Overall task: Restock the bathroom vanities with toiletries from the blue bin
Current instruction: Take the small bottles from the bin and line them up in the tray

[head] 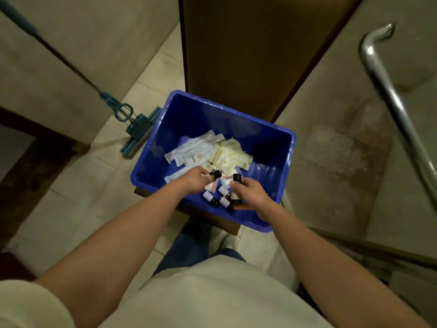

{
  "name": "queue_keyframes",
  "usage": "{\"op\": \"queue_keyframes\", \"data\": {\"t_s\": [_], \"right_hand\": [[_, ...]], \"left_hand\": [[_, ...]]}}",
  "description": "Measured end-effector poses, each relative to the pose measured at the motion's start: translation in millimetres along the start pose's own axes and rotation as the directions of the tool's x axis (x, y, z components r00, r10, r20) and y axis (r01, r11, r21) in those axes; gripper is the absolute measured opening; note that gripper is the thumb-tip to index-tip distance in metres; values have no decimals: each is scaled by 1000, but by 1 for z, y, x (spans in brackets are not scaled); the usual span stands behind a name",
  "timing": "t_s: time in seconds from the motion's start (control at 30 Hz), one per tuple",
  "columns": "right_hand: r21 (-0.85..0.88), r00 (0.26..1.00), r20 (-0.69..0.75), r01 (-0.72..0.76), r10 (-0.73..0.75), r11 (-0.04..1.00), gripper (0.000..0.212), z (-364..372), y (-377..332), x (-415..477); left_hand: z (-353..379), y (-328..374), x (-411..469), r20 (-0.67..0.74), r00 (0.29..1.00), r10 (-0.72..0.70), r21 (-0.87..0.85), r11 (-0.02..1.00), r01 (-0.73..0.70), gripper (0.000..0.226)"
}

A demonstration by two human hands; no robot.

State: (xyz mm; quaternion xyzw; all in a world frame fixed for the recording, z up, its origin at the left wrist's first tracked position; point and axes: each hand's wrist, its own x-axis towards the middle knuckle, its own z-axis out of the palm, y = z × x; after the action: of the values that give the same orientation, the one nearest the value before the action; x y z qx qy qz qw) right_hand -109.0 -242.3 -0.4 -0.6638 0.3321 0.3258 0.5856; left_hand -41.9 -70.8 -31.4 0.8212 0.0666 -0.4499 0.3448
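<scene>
A teal mop [138, 136] is leaning against the wall to the left of the blue bin [189, 110], its head lying on the tiled floor [78, 204] just beside the bin's left wall. The bin itself is sitting on a low wooden stand [227, 227], directly in front of the person, with a tall brown panel [248, 55] rising behind its far rim.

Inside the bin, white sachets [194, 150] are lying in a loose heap toward the left of its middle, and pale yellow packets [230, 153] are overlapping them on the right.

The person's left hand [195, 181] is reaching over the bin's near rim, its fingers curling around a small black-capped bottle [216, 174]. Between the two hands, more small bottles [216, 197] with white labels are lying on the bin's floor by its near wall.

The right hand [250, 195] is reaching in at the bin's near right corner, its fingers grasping another black-capped bottle [237, 178], which is standing upright in the grip; whether the hand is holding a second bottle beneath cannot be told.

Well to the right of the bin, a metal grab rail [387, 91] is running down along the wall.
</scene>
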Motion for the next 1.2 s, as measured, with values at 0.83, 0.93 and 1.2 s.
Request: {"op": "queue_keyframes", "data": {"t_s": [0.83,0.93,1.2], "right_hand": [[242,944,-28,326,-329,914,24,-73,-71,-151],[306,944,-41,323,-326,896,26,-81,-71,-164],[357,903,-183,430,-390,829,35,-95,-66,-186]], "left_hand": [[-8,109,-166,-32,942,333,-850,486,-200,45],[-8,121,-174,5,924,383,-846,494,-200,53],[-14,149,-180,152,870,468,-817,555,-155,51]]}}
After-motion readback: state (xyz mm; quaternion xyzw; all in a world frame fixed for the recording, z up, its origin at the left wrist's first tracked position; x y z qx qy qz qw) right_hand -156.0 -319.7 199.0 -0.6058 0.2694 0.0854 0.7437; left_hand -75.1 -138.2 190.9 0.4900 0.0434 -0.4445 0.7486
